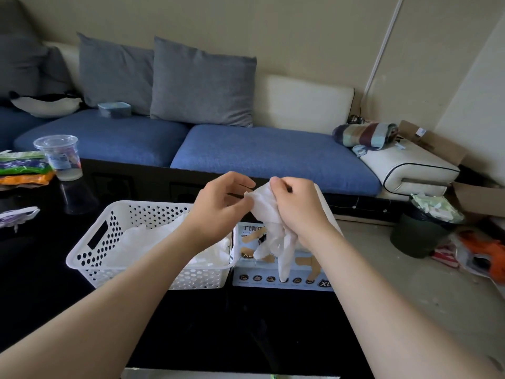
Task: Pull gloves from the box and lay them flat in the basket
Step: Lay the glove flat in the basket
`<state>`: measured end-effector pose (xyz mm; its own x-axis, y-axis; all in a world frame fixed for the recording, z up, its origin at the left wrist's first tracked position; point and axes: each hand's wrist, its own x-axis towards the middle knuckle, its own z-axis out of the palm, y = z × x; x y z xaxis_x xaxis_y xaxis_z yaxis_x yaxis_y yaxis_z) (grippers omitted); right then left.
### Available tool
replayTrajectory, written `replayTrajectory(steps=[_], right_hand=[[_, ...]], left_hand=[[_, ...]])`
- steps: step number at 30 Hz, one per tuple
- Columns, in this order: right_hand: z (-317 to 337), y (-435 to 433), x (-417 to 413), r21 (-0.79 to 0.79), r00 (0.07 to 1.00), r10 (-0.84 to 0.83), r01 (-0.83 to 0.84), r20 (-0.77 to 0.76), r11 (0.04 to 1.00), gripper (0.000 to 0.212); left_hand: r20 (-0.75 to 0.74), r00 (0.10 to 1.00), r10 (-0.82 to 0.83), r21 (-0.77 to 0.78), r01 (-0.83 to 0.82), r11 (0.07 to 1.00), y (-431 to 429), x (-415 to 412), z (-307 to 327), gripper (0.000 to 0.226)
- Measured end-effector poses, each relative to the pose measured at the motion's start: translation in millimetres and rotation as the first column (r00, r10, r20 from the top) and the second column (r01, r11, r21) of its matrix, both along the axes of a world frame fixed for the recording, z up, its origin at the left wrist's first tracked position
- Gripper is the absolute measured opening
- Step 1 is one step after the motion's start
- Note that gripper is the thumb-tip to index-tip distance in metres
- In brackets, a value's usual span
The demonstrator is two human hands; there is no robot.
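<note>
Both hands hold one white glove point(269, 214) up in the air above the box point(284, 280). The left hand point(221, 207) pinches its top edge, and the right hand point(297, 206) grips it too. The glove's fingers hang down. The white basket point(95, 242) sits just beside the box on the black counter point(246, 324), with white gloves inside.
</note>
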<state>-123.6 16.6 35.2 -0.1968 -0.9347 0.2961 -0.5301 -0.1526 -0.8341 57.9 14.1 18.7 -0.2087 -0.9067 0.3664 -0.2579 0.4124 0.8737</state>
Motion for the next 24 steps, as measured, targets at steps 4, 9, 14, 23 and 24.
replayTrajectory(steps=[4,9,14,23,24], right_hand=[[4.1,5.0,3.9,0.187,0.979,0.044,-0.082,0.199,0.979,0.043],[8.7,14.8,5.8,0.28,0.88,0.33,-0.43,0.342,0.858,0.032],[1.8,12.1,7.6,0.292,0.843,0.455,-0.529,0.287,0.797,0.044],[-5.9,4.6,6.3,0.377,0.855,0.402,-0.509,0.328,0.774,0.032],[-6.1,4.5,5.7,0.378,0.86,0.401,-0.502,0.316,0.778,0.026]], left_hand=[[-0.013,0.995,0.103,-0.103,-0.104,0.989,-0.1,0.8,3.8,0.008],[-0.19,0.96,0.206,-0.031,-0.216,0.976,-4.1,7.9,7.8,0.012],[-0.251,0.94,0.232,0.009,-0.238,0.971,-2.7,11.1,11.5,0.01],[-0.221,0.937,0.27,0.008,-0.276,0.961,-3.9,20.4,14.0,0.014],[-0.208,0.939,0.275,0.003,-0.281,0.96,-4.2,21.8,14.3,0.015]])
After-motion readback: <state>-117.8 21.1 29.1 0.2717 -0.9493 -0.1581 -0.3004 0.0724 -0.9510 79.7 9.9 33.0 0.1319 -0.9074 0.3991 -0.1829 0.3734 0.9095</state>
